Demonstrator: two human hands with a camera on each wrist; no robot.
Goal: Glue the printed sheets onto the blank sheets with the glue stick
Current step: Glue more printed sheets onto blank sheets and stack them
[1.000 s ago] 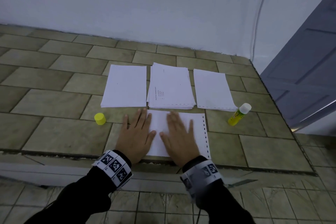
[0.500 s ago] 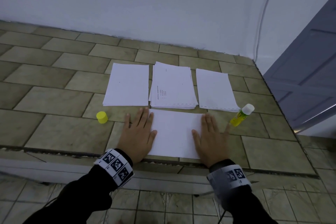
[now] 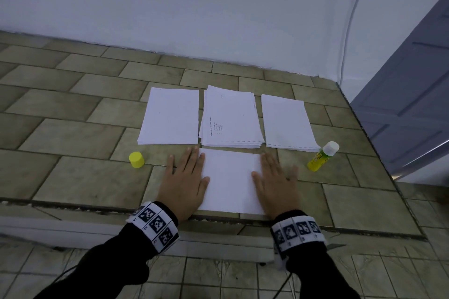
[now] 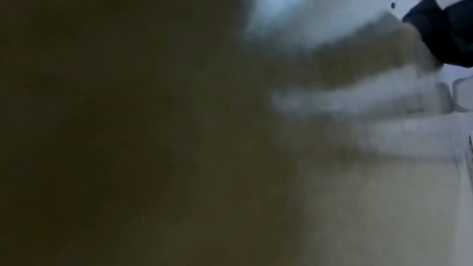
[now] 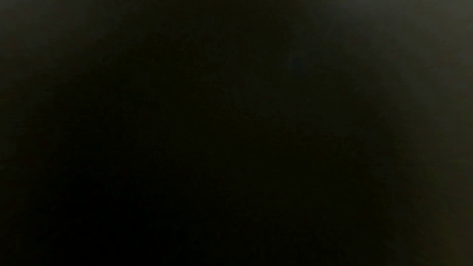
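Observation:
A white sheet lies flat near the front edge of the tiled surface. My left hand presses flat on its left edge and my right hand presses flat on its right edge, fingers straight. Behind it lie three paper stacks: a blank one on the left, a printed one in the middle, another on the right. The glue stick lies uncapped-looking at the right with a white end; its yellow cap stands at the left. Both wrist views are dark and blurred.
The tiled ledge ends just under my wrists, with a step down to the floor. A white wall runs behind the stacks. A grey door stands at the right, and a thin cable hangs down the wall.
My right hand slid from the middle of the sheet to its right edge, smoothing it. The left hand stayed at the left edge.

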